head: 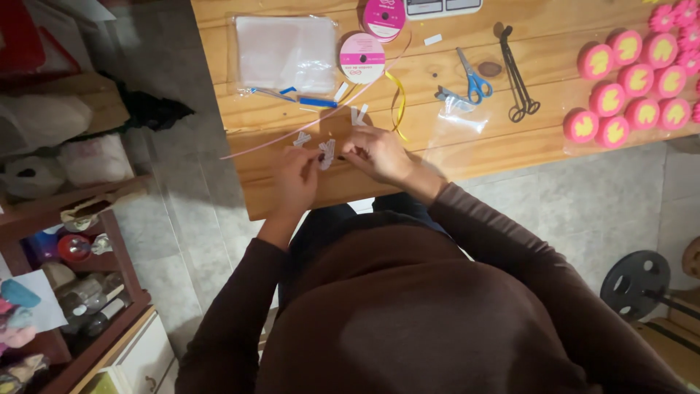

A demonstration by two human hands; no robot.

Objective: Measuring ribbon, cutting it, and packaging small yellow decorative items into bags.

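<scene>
Here, both hands pinch small white paper strip [327, 153] at worktop [510, 149] front edge: left hand [295, 179] steadies, right hand [375, 153] works end. Best keep fingertip grip light, strip flat, pink ribbon [292, 135] clear of fingers.

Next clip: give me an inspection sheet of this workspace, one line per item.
Surface: wooden table.
Job's things: small white piece between both hands; similar white bits beside them.
Clutter: pink ribbon spools, pink ribbon strand, yellow ribbon, blue scissors, black tongs, clear bags, pink and yellow round pieces.
Hands: left hand and right hand pinch the piece.
Cables: nothing seen.
Surroundings: tiled floor, wooden shelf, weight plate.
</scene>
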